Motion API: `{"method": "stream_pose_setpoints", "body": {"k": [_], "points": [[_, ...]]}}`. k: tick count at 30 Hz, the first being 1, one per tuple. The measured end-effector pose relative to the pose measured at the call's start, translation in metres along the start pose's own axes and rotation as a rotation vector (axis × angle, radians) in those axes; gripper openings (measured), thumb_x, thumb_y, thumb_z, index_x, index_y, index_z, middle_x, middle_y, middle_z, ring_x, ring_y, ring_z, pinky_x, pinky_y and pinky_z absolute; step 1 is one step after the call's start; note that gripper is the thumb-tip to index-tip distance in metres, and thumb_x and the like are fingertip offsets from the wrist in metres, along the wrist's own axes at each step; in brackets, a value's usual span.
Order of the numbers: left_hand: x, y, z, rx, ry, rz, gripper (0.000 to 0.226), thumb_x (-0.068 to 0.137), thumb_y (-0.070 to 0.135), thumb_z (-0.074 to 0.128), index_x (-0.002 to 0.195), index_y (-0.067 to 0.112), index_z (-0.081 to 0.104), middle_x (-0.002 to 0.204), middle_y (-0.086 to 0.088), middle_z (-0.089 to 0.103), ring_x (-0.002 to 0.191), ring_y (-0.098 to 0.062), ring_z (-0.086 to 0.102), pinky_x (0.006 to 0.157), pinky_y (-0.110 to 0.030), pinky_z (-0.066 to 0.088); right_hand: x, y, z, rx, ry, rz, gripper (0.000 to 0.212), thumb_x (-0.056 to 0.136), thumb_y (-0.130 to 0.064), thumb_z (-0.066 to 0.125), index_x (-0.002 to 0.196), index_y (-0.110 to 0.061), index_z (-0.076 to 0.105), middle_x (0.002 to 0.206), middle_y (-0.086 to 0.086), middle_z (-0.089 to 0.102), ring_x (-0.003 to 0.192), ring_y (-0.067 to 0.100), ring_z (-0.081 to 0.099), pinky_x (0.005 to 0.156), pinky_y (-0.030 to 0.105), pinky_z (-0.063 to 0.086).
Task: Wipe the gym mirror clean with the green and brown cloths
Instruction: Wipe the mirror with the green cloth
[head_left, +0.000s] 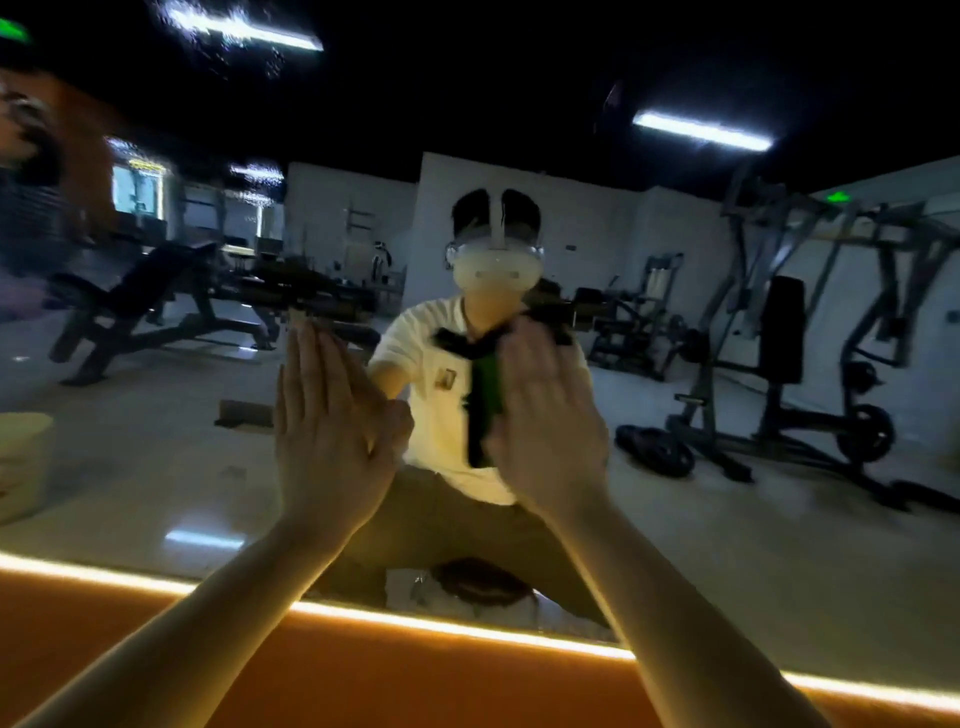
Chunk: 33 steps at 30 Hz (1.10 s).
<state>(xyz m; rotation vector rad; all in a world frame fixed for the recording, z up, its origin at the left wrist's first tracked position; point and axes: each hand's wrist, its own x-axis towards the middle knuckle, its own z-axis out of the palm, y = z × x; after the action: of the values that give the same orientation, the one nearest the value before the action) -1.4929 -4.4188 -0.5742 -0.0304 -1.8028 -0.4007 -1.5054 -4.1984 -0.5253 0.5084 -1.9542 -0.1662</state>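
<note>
The gym mirror fills the view in front of me and reflects me and the room. My left hand lies flat against the glass with straight fingers and holds nothing that I can see. My right hand presses the green cloth against the mirror with straight fingers. The cloth's dark edges stick out above and to the left of the hand. A brown, cloth-like lump shows in the reflection near the mirror's bottom edge. Droplets or smears show on the glass at the upper left.
A glowing light strip runs along the mirror's lower edge, with an orange wall panel below it. The reflection shows a weight bench on the left and a weight machine on the right. A pale container stands at the far left.
</note>
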Motion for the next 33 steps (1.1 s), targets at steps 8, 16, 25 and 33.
{"method": "stream_pose_setpoints", "body": {"k": [8,16,25,33], "points": [[0.000,0.010,0.017,0.026,0.068,-0.043,0.091,0.097,0.044,0.050,0.159,-0.010,0.011,0.168,-0.030,0.006,0.159,-0.040,0.005,0.126,-0.058,0.016,-0.055,0.054,0.006,-0.008,0.136,0.678,0.058,0.103,-0.023,0.034,0.152,0.008,0.033,0.154,0.034,0.037,0.150,0.044,0.028,0.126,0.061,0.017],[-0.003,-0.004,0.003,0.081,-0.031,0.049,0.091,0.100,0.052,0.039,0.160,-0.008,0.007,0.169,-0.028,0.003,0.159,-0.037,0.002,0.128,-0.054,0.014,-0.038,-0.031,0.014,0.007,-0.026,-0.151,0.074,0.100,-0.036,0.043,0.163,-0.009,0.015,0.172,0.012,0.004,0.160,0.025,-0.003,0.129,0.049,-0.001],[-0.007,-0.003,-0.005,0.103,-0.086,0.022,0.094,0.101,0.061,0.037,0.163,-0.002,0.005,0.171,-0.022,0.001,0.160,-0.030,0.000,0.129,-0.050,0.013,-0.089,0.084,0.009,0.126,0.083,0.951,0.071,0.091,-0.026,0.038,0.150,0.014,0.031,0.154,0.038,0.034,0.147,0.048,0.029,0.126,0.056,0.016],[-0.009,-0.049,-0.034,0.018,-0.193,0.175,0.089,0.097,0.049,0.050,0.164,0.005,0.013,0.173,-0.013,0.008,0.160,-0.028,0.007,0.126,-0.054,0.021,-0.031,-0.041,0.027,0.146,0.214,0.604,0.066,0.103,-0.029,0.038,0.157,0.005,0.024,0.167,0.027,0.016,0.158,0.038,0.009,0.128,0.054,0.008]]}}
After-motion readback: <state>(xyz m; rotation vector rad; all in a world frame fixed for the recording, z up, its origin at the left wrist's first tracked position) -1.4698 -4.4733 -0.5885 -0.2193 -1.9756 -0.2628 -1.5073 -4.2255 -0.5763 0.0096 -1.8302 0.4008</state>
